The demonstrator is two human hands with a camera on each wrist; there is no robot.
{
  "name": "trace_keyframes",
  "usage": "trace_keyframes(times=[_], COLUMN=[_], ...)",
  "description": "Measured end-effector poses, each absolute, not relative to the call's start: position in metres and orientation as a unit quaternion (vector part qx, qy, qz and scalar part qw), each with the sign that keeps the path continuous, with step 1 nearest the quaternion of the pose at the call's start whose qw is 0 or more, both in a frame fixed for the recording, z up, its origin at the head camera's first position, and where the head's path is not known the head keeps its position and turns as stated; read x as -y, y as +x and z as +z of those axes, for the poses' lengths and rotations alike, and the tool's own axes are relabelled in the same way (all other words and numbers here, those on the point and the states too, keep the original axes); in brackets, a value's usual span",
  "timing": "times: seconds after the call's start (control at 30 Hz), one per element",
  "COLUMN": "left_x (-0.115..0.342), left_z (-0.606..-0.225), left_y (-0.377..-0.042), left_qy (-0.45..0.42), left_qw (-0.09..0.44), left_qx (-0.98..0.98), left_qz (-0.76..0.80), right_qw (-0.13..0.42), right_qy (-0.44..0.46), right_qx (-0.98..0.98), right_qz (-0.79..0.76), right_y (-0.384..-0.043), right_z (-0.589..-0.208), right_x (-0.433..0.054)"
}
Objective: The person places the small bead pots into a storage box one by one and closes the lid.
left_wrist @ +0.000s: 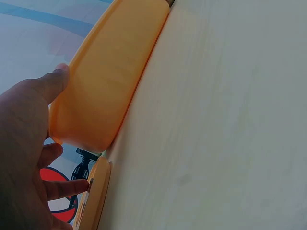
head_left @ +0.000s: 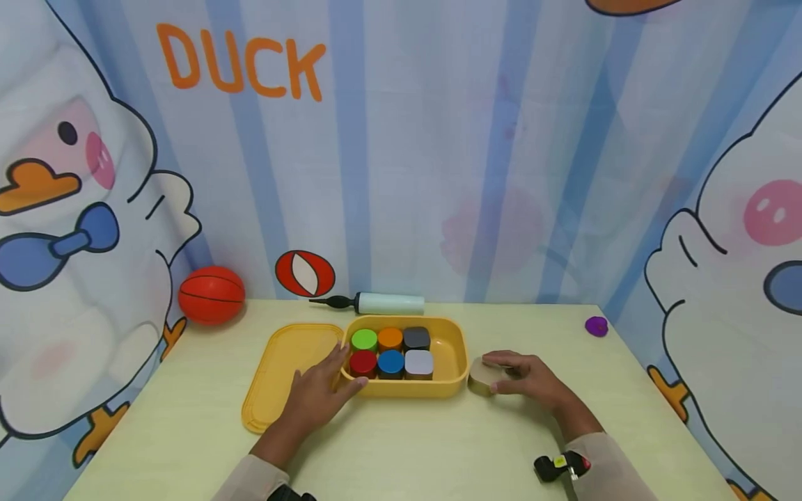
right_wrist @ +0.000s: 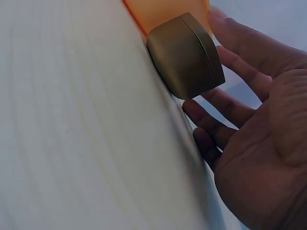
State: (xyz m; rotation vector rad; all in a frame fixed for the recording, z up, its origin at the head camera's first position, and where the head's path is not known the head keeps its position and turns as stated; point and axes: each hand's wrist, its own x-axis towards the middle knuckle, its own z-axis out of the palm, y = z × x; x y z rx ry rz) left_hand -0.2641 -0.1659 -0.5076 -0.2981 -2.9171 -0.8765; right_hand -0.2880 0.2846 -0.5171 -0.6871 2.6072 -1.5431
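Note:
My left hand [head_left: 318, 393] touches the left front corner of a yellow box [head_left: 401, 390], thumb on its front rim, fingers spread along the left end. Inside the box stand small coloured cases in two rows: green [head_left: 364, 339], orange [head_left: 390, 338] and dark grey [head_left: 416, 337] behind, red [head_left: 363, 363], blue [head_left: 391, 363] and white [head_left: 418, 363] in front. Close to the box's right end, my right hand [head_left: 532, 379] holds a gold-brown case [right_wrist: 184, 60] between thumb and fingers. The case has a seam near its top and sits at table level.
The flat yellow lid [head_left: 276, 376] lies left of the box, partly under my left hand in the head view. A hand pump [head_left: 388, 304] lies behind the box. A red ball [head_left: 211, 296] stands back left, a small purple thing [head_left: 596, 326] back right. A printed curtain hangs behind.

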Motion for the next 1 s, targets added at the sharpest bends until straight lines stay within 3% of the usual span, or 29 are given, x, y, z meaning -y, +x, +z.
trace_keyframes(times=[1.0], left_x=[0.1682], left_z=[-0.5078], left_y=[-0.2626], left_qy=[-0.094], left_qw=[0.042], left_qx=[0.949], left_qz=[-0.298], right_qw=[-0.005], right_qy=[-0.204], right_qx=[-0.837], right_qz=[-0.507], right_y=[-0.2901], right_z=[-0.5258], right_x=[-0.2831])
